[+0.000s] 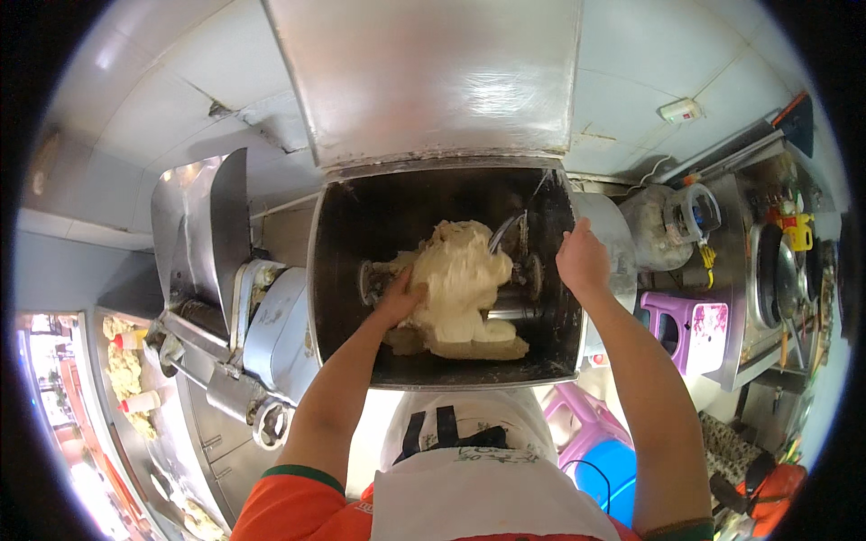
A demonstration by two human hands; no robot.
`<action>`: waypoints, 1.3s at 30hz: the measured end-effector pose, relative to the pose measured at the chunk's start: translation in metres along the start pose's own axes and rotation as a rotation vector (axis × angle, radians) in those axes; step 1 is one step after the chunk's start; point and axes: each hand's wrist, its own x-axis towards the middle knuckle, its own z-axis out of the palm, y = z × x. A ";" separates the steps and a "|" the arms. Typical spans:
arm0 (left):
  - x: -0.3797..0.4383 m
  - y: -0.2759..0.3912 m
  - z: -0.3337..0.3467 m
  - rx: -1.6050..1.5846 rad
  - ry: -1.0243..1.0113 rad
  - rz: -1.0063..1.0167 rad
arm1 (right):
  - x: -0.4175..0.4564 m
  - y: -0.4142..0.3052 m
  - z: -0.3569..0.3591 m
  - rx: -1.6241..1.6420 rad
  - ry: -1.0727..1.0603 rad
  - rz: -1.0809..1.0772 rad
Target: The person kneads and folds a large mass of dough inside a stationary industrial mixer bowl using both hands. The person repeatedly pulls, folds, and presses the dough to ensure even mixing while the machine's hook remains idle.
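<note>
A large mass of pale dough lies in the deep metal trough of a dough mixer in front of me. Its middle is blurred, and part of it spreads toward the near wall. My left hand is inside the trough, pressed against the dough's left side with the thumb up; some fingers are hidden by dough. On the right, my right hand grips the trough's rim. Parts of the mixing shaft show beside the dough, and a curved metal bar rises at its upper right.
The mixer's raised metal lid stands behind the trough. To the left is a dough-rolling machine; farther left, a counter bears dough and squeeze bottles. At right are a gas cylinder, a purple stool and a stove counter.
</note>
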 end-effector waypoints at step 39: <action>-0.065 0.103 -0.005 1.102 0.182 0.456 | -0.006 0.005 0.000 0.083 0.037 -0.023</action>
